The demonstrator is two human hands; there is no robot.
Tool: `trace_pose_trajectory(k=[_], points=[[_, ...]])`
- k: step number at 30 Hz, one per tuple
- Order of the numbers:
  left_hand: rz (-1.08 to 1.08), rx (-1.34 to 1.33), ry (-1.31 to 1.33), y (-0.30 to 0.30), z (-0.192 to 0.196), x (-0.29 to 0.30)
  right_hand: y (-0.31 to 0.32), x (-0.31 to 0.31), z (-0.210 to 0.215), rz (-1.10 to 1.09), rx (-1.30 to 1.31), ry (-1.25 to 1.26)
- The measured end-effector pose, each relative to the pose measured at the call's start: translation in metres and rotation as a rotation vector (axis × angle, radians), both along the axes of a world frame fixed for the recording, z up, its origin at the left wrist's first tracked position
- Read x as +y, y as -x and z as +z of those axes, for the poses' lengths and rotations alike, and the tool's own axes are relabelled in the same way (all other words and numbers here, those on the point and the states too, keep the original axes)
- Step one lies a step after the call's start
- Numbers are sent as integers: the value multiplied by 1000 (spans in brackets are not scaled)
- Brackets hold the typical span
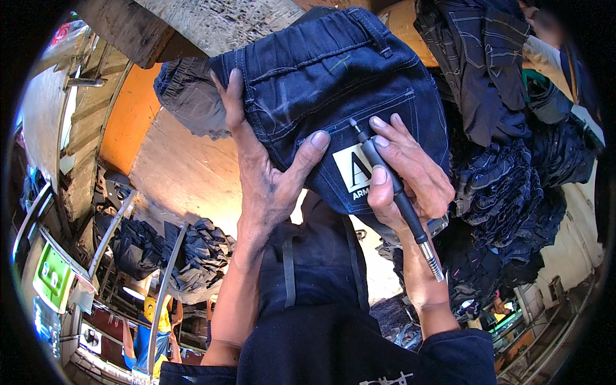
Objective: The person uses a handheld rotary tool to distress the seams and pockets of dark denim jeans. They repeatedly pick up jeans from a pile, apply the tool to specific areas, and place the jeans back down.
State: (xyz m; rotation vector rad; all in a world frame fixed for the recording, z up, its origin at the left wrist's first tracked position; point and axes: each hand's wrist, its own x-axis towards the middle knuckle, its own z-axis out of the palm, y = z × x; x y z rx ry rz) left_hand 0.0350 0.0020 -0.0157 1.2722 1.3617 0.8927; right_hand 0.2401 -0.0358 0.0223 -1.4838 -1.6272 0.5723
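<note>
Jeans (359, 61) pinched by left hand (260, 163) | tool (405, 206) gripped by right hand (418, 173) | pocket (335, 172) could be snagged if tip (353, 122) slips

The garment (301, 67) at twelve o'clock is dark navy, lined with paler stitching; its square label (348, 172) is white with black print. The pen-shaped tool (407, 208) is black with silvery ends. At three o'clock, the clothing pile (500, 173) runs navy to black. The panel (131, 115) at ten o'clock is orange, the tray (51, 276) between eight and nine bright green.
</note>
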Motion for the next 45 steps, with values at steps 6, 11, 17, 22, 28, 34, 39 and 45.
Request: trace_pose_trajectory(k=[6, 11, 17, 22, 28, 34, 39, 45], points=[[45, -111, 56, -5, 3, -1, -1, -1, -3, -17, -7, -9], [43, -104, 68, -5, 4, -1, -3, -2, -3, -42, -28, -1], [44, -156, 101, -5, 5, -1, -2, -1, -1, -58, -33, 0], [37, -123, 71, -3, 1, -2, 0, -1, -3, -17, -9, -8], [-26, 334, -183, 2, 20, 5, -9, -4, -1, -55, 126, -35], [-659, 655, -619, 2, 64, 87, -32, 8, 2, -79, 27, -66], [-1163, 795, -524, -21, 56, 144, -31, 7, -5, -82, 20, -84], [-1142, 758, -549, -21, 49, 147, -30, 7, -7, -57, -15, -60]])
